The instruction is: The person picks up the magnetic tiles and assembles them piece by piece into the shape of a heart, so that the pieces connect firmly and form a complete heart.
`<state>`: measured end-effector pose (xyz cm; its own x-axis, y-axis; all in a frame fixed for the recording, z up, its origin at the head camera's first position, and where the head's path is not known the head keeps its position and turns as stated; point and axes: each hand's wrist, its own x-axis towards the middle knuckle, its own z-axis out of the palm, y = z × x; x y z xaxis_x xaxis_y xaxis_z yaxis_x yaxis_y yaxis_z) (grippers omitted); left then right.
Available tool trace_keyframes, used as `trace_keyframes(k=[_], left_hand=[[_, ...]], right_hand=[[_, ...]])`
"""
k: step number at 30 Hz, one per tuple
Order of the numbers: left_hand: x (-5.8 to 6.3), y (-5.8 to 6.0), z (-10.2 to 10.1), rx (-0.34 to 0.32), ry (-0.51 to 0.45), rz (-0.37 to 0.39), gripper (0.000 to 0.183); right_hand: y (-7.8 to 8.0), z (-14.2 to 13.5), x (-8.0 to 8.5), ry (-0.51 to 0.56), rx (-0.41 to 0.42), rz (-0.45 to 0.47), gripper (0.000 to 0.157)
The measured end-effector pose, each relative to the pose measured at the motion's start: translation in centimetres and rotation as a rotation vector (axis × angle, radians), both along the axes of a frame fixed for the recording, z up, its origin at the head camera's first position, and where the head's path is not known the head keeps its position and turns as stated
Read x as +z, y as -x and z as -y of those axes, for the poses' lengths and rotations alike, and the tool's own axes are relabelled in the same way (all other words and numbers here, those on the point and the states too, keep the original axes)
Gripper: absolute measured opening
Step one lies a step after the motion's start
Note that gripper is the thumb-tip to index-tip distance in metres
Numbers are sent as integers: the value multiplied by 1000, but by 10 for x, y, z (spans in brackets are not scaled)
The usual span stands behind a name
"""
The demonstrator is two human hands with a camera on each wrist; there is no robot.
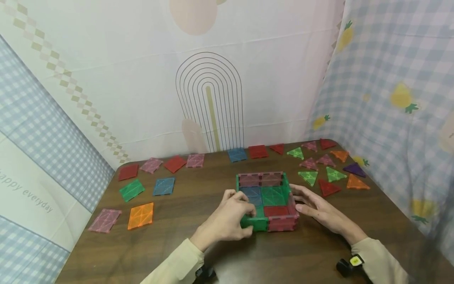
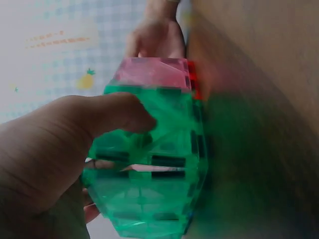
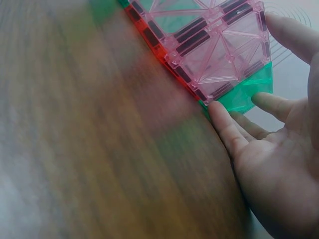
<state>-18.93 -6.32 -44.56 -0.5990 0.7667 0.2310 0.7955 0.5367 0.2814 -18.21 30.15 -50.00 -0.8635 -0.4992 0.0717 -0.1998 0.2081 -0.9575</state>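
A low open box of translucent magnetic tiles (image 1: 281, 225) sits on the table, with pink and green walls around a floor of blue, green and red tiles. My left hand (image 1: 232, 217) pinches its front left corner, thumb on the outer face of a green wall tile (image 2: 174, 119) and fingers curled over the wall. On the other side my right hand (image 1: 320, 207) has its fingers loosely extended along the right wall. Fingertips touch the pink wall tile (image 3: 229, 55) and a green tile (image 3: 249, 89) beside it in the right wrist view.
Loose square tiles lie at the left, among them an orange one (image 1: 140, 215) and a blue one (image 1: 164, 186). A blue square (image 1: 237, 154) and a red square (image 1: 258, 151) lie behind the box. Several triangles, including a purple one (image 1: 354, 169), lie at the back right.
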Motion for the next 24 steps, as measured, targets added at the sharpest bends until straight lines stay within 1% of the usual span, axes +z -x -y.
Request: trace_keyframes(k=[2, 4, 6, 8, 10, 12, 15, 17, 20, 22, 24], left_hand=[[-1, 0, 0, 9, -4, -27, 20], [-3, 2, 1, 10, -30, -47, 26], [-4, 5, 3, 10, -80, -49, 41], [-7, 8, 6, 20, -154, -18, 64], [-10, 10, 11, 40, -235, 45, 92], [-16, 11, 18, 66, -303, 130, 117], [-29, 15, 29, 100, -369, 265, 144], [-39, 18, 37, 116, -395, 367, 154], [-52, 24, 46, 128, -416, 502, 159], [-57, 27, 52, 128, -425, 563, 162], [-59, 30, 58, 125, -420, 583, 165]], right_hand=[[0, 0, -1, -4, -4, -4, 63], [-1, 0, -1, -5, -8, -7, 63], [-1, 1, -1, -5, -11, -9, 63], [0, 1, -1, -4, -11, -9, 63], [0, 2, -1, -3, -8, -9, 63], [1, 3, -1, -5, -7, -11, 63], [0, 3, 0, -6, -13, -14, 63], [-1, 5, 0, 1, -14, -12, 63], [-1, 10, -1, 20, -3, -4, 62], [0, 16, -2, 27, 13, -2, 62], [2, 23, -3, 28, 24, 0, 62]])
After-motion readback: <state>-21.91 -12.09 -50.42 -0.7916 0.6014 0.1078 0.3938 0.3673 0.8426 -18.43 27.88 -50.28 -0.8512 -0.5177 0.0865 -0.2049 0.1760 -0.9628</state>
